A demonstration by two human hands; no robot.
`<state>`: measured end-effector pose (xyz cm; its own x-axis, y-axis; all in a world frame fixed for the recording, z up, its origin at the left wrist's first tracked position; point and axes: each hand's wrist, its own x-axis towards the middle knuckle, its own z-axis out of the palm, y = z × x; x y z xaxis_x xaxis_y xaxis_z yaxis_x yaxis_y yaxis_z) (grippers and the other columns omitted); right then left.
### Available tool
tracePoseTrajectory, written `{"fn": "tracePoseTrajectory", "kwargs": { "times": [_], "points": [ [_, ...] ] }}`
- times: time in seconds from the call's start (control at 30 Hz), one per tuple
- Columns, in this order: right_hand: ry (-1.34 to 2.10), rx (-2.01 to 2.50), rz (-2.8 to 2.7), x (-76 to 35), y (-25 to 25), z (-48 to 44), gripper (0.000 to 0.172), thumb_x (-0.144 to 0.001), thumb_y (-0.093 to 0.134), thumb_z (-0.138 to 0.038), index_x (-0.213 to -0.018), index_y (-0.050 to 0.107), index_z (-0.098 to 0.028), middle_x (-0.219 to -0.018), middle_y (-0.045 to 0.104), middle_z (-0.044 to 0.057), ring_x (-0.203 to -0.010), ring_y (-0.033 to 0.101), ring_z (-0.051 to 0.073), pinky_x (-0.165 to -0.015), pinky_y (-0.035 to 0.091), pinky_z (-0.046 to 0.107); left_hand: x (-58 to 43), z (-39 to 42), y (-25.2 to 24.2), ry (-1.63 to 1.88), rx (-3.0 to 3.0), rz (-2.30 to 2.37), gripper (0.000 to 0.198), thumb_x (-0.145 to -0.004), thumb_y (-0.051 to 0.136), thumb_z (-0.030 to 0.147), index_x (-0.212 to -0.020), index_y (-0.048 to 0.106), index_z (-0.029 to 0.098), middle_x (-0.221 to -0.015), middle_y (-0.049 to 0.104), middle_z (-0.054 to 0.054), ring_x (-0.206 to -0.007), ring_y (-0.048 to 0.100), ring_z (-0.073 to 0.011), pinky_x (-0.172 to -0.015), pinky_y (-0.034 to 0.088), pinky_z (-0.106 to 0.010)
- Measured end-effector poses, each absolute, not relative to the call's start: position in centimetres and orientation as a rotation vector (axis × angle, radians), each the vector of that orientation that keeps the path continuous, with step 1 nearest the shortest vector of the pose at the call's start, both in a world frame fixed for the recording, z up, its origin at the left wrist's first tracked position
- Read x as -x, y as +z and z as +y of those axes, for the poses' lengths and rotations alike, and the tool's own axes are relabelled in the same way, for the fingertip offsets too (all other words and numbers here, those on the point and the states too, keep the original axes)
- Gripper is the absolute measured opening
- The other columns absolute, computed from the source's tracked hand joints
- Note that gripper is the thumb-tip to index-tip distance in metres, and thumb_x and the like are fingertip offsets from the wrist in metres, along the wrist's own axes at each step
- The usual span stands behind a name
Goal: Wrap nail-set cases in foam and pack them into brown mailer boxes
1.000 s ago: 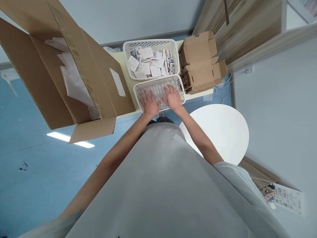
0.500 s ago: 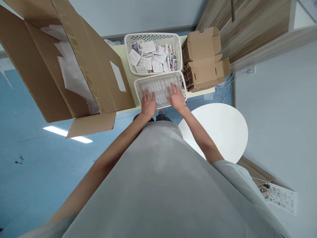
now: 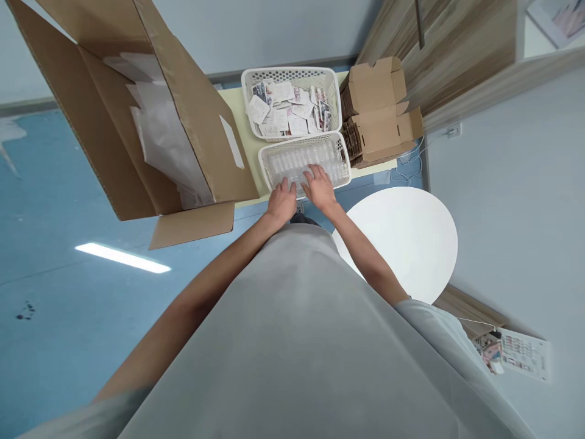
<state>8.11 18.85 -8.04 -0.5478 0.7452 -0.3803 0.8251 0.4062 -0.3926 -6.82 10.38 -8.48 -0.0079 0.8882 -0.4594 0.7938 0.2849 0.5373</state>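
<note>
My left hand (image 3: 282,202) and my right hand (image 3: 319,185) rest side by side at the near edge of a white plastic basket (image 3: 343,160) filled with clear plastic pieces (image 3: 301,161). The fingers of both hands lie spread over the clear pieces. I cannot see anything gripped in either hand. Behind it stands a second white basket (image 3: 337,85) holding several small printed cards (image 3: 286,110). Both baskets sit on a pale yellow table (image 3: 236,116).
A large open cardboard box (image 3: 150,116) with white sheets inside stands left of the baskets. A stack of folded brown cartons (image 3: 377,110) lies to their right. A round white tabletop (image 3: 406,238) is at my right side. Blue floor lies to the left.
Both hands have drawn back from the middle of the near basket to its near edge and moved closer together. The camera view shifted slightly to the left.
</note>
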Motion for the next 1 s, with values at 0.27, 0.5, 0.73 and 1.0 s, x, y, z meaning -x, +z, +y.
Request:
{"fn": "tracePoseTrajectory", "kwargs": {
  "times": [0.27, 0.5, 0.73, 1.0],
  "points": [
    [-0.825, -1.43, 2.424, -2.8, -8.5, 15.7, 0.029, -0.113, 0.059, -0.027, -0.128, 0.082, -0.019, -0.136, 0.075, 0.013, -0.139, 0.061, 0.03, -0.116, 0.055, 0.038, 9.2, 7.1, -5.2, 0.052, -1.613, 1.832, 0.048, -0.1, 0.045, 0.009, -0.143, 0.067, 0.008, -0.137, 0.07, -0.027, -0.131, 0.069, -0.0409, -0.113, 0.055, -0.051],
    [-0.752, -1.699, 2.19, 0.7, -8.9, 13.6, 0.026, -0.107, 0.064, -0.026, -0.119, 0.081, -0.011, -0.136, 0.076, 0.021, -0.14, 0.062, 0.033, -0.115, 0.057, 0.041, 11.2, 4.5, -5.7, 0.031, -1.542, 1.794, 0.046, -0.099, 0.048, 0.01, -0.142, 0.065, 0.008, -0.135, 0.074, -0.03, -0.125, 0.074, -0.0449, -0.108, 0.056, -0.054],
    [-0.824, -2.245, 2.1, -2.7, -5.1, 11.7, 0.03, -0.106, 0.063, -0.033, -0.121, 0.082, -0.016, -0.125, 0.081, 0.015, -0.125, 0.074, 0.031, -0.107, 0.06, 0.04, 11.2, 3.6, -7.5, 0.401, -1.246, 1.706, 0.03, -0.1, 0.063, 0.024, -0.128, 0.071, 0.018, -0.12, 0.081, -0.021, -0.124, 0.075, -0.0413, -0.112, 0.055, -0.053],
    [-1.553, -2.815, 1.852, -15.2, 0.4, 1.4, 0.029, -0.098, 0.074, -0.043, -0.098, 0.084, -0.016, -0.095, 0.084, 0.007, -0.083, 0.075, 0.022, -0.083, 0.061, 0.034, 4.3, 2.9, -6.2, 0.638, -0.796, 1.141, 0.039, -0.101, 0.072, 0.058, -0.11, 0.075, 0.02, -0.127, 0.079, -0.013, -0.116, 0.075, -0.024, -0.095, 0.06, -0.032]
  ]
}}
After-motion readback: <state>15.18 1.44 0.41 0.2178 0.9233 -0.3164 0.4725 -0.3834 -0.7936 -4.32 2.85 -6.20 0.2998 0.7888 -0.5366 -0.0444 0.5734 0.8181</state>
